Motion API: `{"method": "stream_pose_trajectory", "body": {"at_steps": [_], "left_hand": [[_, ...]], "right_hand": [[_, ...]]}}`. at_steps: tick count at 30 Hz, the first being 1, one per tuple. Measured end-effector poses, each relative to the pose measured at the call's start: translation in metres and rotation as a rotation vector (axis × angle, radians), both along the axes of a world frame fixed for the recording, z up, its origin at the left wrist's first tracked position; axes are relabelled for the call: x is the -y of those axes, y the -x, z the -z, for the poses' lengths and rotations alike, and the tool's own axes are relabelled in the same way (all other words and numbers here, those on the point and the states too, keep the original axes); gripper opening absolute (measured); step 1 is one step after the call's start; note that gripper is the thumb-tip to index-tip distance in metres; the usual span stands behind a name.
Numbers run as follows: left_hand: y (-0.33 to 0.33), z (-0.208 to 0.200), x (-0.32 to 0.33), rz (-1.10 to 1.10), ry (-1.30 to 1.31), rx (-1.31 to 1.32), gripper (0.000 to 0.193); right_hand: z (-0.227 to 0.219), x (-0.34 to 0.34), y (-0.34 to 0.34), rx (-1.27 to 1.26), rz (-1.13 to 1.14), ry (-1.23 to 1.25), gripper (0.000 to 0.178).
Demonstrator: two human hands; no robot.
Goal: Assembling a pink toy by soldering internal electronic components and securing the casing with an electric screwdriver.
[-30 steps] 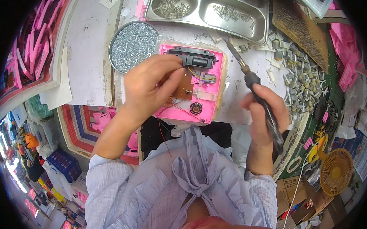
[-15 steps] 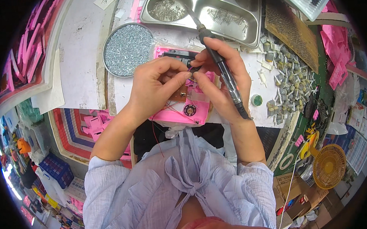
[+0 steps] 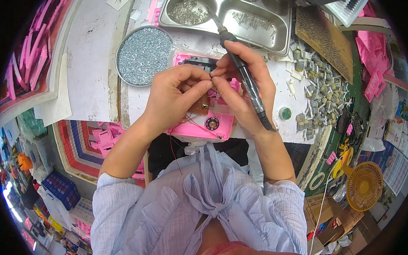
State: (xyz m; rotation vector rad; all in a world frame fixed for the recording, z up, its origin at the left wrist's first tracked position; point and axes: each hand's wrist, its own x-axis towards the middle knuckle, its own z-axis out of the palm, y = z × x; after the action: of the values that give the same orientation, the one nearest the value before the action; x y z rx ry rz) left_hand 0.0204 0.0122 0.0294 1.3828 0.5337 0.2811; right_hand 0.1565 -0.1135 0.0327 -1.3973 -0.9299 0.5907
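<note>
Above an open pink plastic housing (image 3: pixel 179 129), my two hands meet fingertip to fingertip. Thumb and forefinger of my left hand (image 3: pixel 175 90) are pinched on a thin dark wire, mostly hidden by the fingers. My right hand (image 3: pixel 252 87) is closed round a black-handled soldering iron (image 3: pixel 241 65), its metal tip pointing up and away over the steel tray. This hand's thumb and fingertips also press together at the wire. Inside the housing are a brown circuit board (image 3: pixel 199 107), a small round black speaker (image 3: pixel 211 123) and thin red wires.
A round dish of silvery screws (image 3: pixel 144 55) stands left of the housing. Behind lies a divided steel tray (image 3: pixel 280 47) with small metal parts. To the right are a heap of small motors (image 3: pixel 322 94), a brown board (image 3: pixel 322 38) and a green round piece (image 3: pixel 285 113).
My fingertips have drawn closer together, and the wire between them shows less. The soldering iron shifts slightly left with my right hand. A dark object has come in at the upper right.
</note>
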Motion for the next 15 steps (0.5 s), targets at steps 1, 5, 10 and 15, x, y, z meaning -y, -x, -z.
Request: {"method": "stream_pose_trajectory", "body": {"at_steps": [1, 5, 10, 15], "left_hand": [[0.000, 0.000, 0.000, 0.001, -0.020, 0.003, 0.007], [0.001, 0.000, -0.001, -0.010, 0.035, -0.005, 0.008], [-0.001, 0.001, -0.004, -0.026, -0.714, 0.096, 0.008], [0.000, 0.012, -0.011, 0.012, -0.820, 0.166, 0.008]], "right_hand": [[-0.001, 0.000, 0.001, -0.008, 0.002, 0.009, 0.060], [-0.002, 0.001, 0.001, -0.004, 0.009, 0.019, 0.060], [0.006, -0.004, 0.003, 0.081, 0.112, -0.067, 0.055], [0.010, -0.005, 0.003, 0.208, 0.135, -0.085, 0.057]]}}
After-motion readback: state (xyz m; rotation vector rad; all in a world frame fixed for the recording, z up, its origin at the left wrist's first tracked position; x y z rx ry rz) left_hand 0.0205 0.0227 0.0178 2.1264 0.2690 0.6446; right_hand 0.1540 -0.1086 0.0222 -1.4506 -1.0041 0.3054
